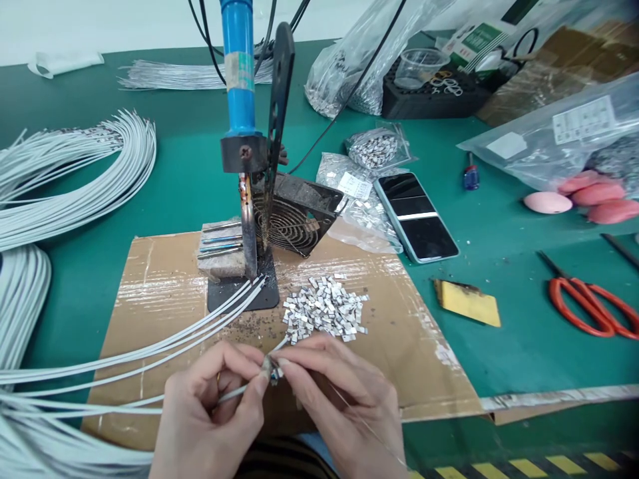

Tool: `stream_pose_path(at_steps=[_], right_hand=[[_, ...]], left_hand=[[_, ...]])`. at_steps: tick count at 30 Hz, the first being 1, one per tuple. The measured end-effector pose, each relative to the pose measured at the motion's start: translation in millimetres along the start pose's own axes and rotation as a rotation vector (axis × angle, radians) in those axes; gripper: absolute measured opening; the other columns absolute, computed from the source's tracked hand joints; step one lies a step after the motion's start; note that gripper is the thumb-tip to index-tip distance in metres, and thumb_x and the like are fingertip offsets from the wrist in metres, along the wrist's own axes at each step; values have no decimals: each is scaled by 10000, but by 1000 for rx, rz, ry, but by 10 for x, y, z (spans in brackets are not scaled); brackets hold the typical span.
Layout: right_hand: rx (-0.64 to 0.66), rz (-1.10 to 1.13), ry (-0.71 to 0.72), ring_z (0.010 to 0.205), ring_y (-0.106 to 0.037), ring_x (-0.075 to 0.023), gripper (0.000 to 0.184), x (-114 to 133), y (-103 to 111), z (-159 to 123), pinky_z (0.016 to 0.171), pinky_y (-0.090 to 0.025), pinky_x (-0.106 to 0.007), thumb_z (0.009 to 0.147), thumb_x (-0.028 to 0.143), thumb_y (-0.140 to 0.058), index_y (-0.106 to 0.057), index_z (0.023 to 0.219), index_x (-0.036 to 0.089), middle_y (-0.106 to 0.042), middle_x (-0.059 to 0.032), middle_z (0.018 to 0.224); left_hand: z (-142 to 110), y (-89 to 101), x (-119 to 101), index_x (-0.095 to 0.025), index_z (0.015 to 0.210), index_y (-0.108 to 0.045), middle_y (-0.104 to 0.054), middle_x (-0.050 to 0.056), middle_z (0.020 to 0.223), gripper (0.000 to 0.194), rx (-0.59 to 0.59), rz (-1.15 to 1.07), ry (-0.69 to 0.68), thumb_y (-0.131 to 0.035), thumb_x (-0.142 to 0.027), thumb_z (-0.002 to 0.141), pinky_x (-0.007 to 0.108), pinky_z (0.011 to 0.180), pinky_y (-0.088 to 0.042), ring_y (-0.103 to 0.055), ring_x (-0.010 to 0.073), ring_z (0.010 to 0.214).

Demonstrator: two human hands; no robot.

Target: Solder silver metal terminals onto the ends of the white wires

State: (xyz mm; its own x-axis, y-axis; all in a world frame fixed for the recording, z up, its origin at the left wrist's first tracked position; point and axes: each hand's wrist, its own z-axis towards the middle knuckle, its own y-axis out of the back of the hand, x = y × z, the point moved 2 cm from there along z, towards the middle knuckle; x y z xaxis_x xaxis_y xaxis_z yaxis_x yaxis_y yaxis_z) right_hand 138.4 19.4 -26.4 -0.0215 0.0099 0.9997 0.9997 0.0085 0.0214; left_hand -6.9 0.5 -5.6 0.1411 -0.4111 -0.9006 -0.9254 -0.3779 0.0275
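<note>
Pinching a white cable (232,394), left hand (212,406) nearly meets right hand (344,399). The latter's fingertips clamp a metal piece (276,374) (apparently).

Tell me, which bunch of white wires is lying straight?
The back bunch, behind the blue soldering iron. It lies straight, while the upper-left bunch and lower-left bunch bend round in curves.

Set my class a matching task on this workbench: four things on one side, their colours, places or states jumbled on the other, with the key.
1. scissors
2. loose metal tabs
3. left hand
4. soldering iron

A. holding a white cable
B. blue handle
C. red handles
D. heaped on the cardboard

Pairs: 1-C, 2-D, 3-A, 4-B
</note>
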Motion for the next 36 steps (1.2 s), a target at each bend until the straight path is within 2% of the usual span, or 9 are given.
stream_pose_path(at_steps=[4, 7, 10, 15, 18, 20, 25, 28, 36], right_hand=[[-56, -48, 11, 673, -621, -127, 362, 24, 4, -44, 616, -539, -214, 1102, 409, -474, -829, 1145, 356, -695, -9, 884], [-102, -58, -81, 678, -605, -142, 284, 14, 8, -69, 651, -521, -234, 1108, 352, -458, -714, 1226, 321, -701, 4, 851], [-130, -145, -119, 709, -613, -153, 188, -29, 64, -81, 670, -496, -240, 1104, 366, -457, -629, 1141, 301, -691, 10, 831], [-51, -353, 119, 717, -630, -178, 170, -55, 207, -44, 639, -536, -248, 1067, 279, -479, -601, 950, 271, -651, -29, 871], [-21, -387, 169, 686, -609, -163, 183, 15, 188, 12, 622, -539, -234, 1031, 177, -477, -538, 880, 261, -586, -4, 818], [-31, -367, 174, 704, -613, -139, 199, 81, 131, 51, 668, -543, -215, 1015, 160, -506, -506, 843, 261, -583, 16, 838], [-51, -232, 127, 1031, -746, -152, 194, 134, -10, 109, 811, -571, -199, 984, 186, -612, -569, 818, 275, -734, 29, 1143], [-45, -137, 101, 1009, -788, -149, 207, 110, -54, 133, 851, -603, -205, 963, 157, -632, -580, 805, 280, -790, 54, 1145], [-70, -72, 12, 991, -810, -94, 204, 96, -107, 181, 824, -592, -85, 938, 163, -639, -594, 772, 271, -823, 77, 1107]], left_hand=[[26, -2, -4, -173, 605, -719, -744, 23, 797, 159, -18, 18, 5, -873, -206, 623, 104, 546, -486, -620, 61, 565], [52, -5, -7, -172, 617, -714, -736, 18, 802, 163, -48, 37, -7, -870, -217, 633, 100, 514, -452, -565, 41, 532], [77, -11, -15, -181, 631, -718, -735, 24, 815, 148, -67, 72, -39, -852, -239, 655, 117, 517, -461, -577, 58, 553], [104, -31, -34, -191, 625, -709, -740, 32, 827, 150, -87, 104, -53, -825, -269, 680, 141, 545, -494, -641, 92, 604], [121, -46, -48, -201, 631, -708, -739, 24, 837, 141, -88, 129, -66, -810, -270, 698, 131, 513, -445, -628, 89, 620], [145, -40, -54, -203, 639, -705, -737, 24, 838, 138, -87, 148, -79, -808, -268, 705, 132, 483, -406, -632, 97, 636], [255, 36, -29, -207, 674, -715, -743, 33, 855, 128, -22, 206, -145, -803, -246, 759, 137, 507, -447, -679, 124, 688], [303, 45, -9, -209, 719, -731, -763, 36, 889, 103, 39, 206, -172, -788, -233, 802, 148, 529, -485, -667, 104, 628], [279, -95, -95, -203, 665, -714, -721, 8, 838, 130, -99, 121, -116, -804, -257, 741, 136, 490, -412, -587, 73, 589]])
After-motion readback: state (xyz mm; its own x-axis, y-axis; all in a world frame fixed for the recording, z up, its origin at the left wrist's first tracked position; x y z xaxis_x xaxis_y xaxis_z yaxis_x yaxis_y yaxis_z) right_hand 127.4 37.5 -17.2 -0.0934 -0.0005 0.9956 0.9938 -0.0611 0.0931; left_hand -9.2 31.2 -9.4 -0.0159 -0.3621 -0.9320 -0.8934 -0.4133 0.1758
